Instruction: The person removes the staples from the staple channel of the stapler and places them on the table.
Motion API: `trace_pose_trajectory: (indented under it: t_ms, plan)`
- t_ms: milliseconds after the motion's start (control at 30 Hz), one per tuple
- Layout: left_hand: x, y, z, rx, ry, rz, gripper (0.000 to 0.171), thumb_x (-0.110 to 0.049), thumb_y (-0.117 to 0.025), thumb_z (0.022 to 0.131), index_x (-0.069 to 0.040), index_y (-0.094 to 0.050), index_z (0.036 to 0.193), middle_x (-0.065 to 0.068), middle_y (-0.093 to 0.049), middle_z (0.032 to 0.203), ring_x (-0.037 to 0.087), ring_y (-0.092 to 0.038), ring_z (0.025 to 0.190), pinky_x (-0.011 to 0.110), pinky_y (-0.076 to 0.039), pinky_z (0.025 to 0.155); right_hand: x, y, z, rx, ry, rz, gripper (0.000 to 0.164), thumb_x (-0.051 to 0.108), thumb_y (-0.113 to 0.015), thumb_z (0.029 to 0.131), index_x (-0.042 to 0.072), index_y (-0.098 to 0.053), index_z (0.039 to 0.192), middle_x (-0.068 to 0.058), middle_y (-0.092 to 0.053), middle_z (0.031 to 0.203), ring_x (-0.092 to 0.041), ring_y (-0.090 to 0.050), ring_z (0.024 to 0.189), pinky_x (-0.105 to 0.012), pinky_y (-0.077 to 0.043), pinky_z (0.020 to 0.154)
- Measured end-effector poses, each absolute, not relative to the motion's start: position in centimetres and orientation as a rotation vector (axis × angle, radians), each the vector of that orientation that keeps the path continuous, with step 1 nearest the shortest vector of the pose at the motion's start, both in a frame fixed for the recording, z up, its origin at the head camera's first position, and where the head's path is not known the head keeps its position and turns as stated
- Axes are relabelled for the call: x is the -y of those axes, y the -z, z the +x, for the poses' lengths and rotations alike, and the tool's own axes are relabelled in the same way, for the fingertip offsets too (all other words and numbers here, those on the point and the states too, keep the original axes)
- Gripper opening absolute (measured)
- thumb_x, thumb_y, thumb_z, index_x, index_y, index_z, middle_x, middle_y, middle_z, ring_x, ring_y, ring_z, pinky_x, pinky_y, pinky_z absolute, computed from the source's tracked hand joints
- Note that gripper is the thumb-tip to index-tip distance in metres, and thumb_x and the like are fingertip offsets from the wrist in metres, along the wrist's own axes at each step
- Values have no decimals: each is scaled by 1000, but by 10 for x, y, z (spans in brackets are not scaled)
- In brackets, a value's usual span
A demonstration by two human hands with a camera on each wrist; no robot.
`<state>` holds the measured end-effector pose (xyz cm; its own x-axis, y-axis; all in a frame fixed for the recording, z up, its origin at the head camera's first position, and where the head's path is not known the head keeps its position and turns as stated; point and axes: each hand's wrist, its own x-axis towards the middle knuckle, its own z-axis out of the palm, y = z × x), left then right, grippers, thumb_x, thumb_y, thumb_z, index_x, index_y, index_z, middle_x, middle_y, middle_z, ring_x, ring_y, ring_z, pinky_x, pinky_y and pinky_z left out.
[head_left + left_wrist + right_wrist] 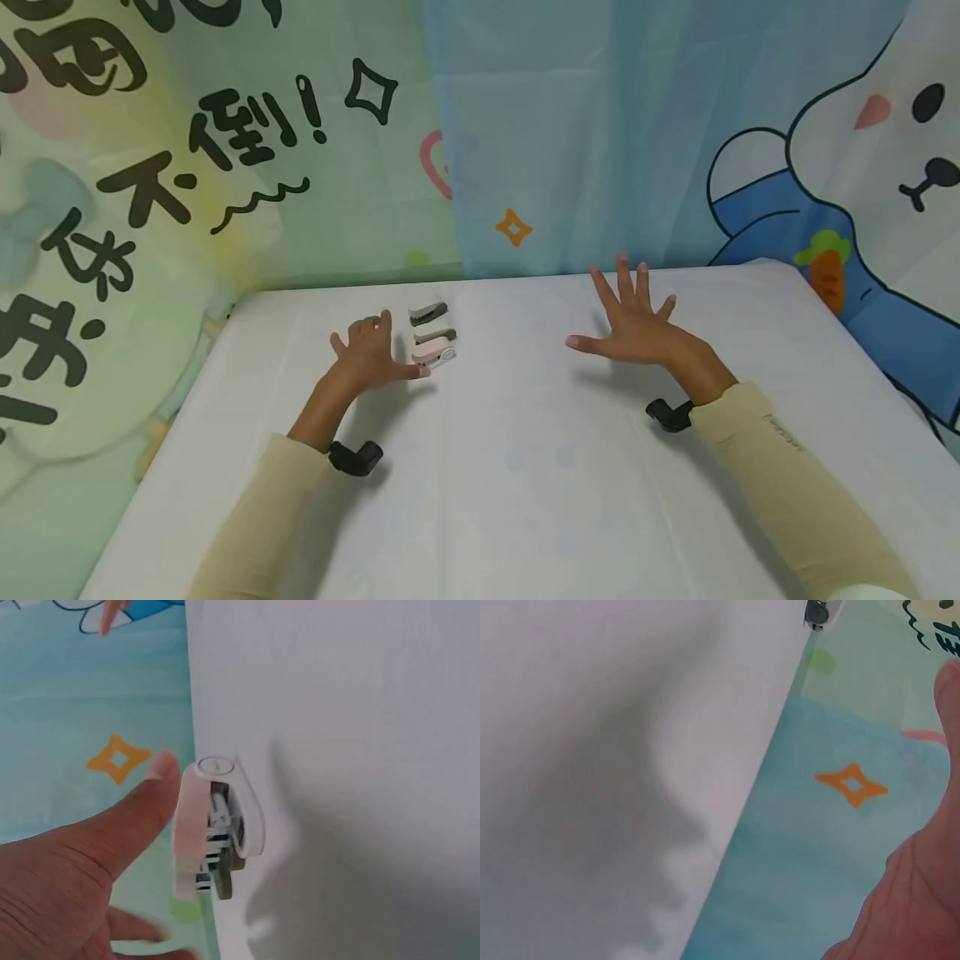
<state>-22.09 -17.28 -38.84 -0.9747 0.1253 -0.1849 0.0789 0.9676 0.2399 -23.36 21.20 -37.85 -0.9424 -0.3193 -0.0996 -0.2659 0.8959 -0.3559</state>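
Three small staplers stand in a row on the white table, left of its middle. Nearest is a pink stapler (429,350) with a white ring-shaped end; behind it come a white-and-dark middle stapler (432,333) and a similar far stapler (427,312). My left hand (366,357) hovers just left of the row with fingers spread, holding nothing. Its thumb (142,810) overlaps the edge of the pink stapler in the left wrist view. Well to the right, my right hand (637,329) is held over the table with fingers spread and nothing in it.
A white cloth covers the table (517,483). Behind it hangs a printed curtain (547,150) with lettering and a cartoon animal, meeting the table's far edge. A black wrist mount (356,458) sits at the left wrist, another black mount (670,415) at the right.
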Motion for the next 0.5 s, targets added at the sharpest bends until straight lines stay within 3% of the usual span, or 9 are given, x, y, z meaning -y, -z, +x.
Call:
trace_pose_trajectory:
  t_ms: [100, 200, 333, 500]
  plan:
    - [167, 397, -219, -2890, -393, 131, 88, -57, -74, 78, 0, -48, 140, 20, -52, 134, 41, -44, 122, 64, -25, 97, -201, 382, -235, -2881, 544, -495, 114, 73, -55, 83, 18, 14, 155, -12, 39, 150, -37, 39, 132, -81, 11, 88]
    - [162, 408, -219, -2883, -574, 156, 57, -45, -75, 83, -2, -66, 120, 12, -64, 110, 31, -56, 100, 52, -37, 86, -190, 385, -235, -2862, 582, -537, 112, 71, -55, 84, 20, 14, 155, -10, 40, 150, -36, 38, 133, -81, 10, 89]
    - [156, 419, -220, -2901, -826, 235, 25, -21, -77, 85, -2, -69, 99, 7, -63, 87, 21, -53, 77, 35, -42, 67, -178, 388, -237, -2858, 601, -577, 111, 73, -54, 83, 22, 14, 155, -7, 41, 150, -34, 38, 134, -80, 9, 90]
    - [152, 427, -220, -2956, -876, 348, 25, -5, -73, 85, 2, -68, 108, 8, -61, 89, 19, -51, 76, 31, -43, 65, -167, 392, -238, -2853, 601, -610, 112, 75, -55, 81, 24, 12, 155, -8, 38, 152, -34, 36, 135, -80, 8, 91]
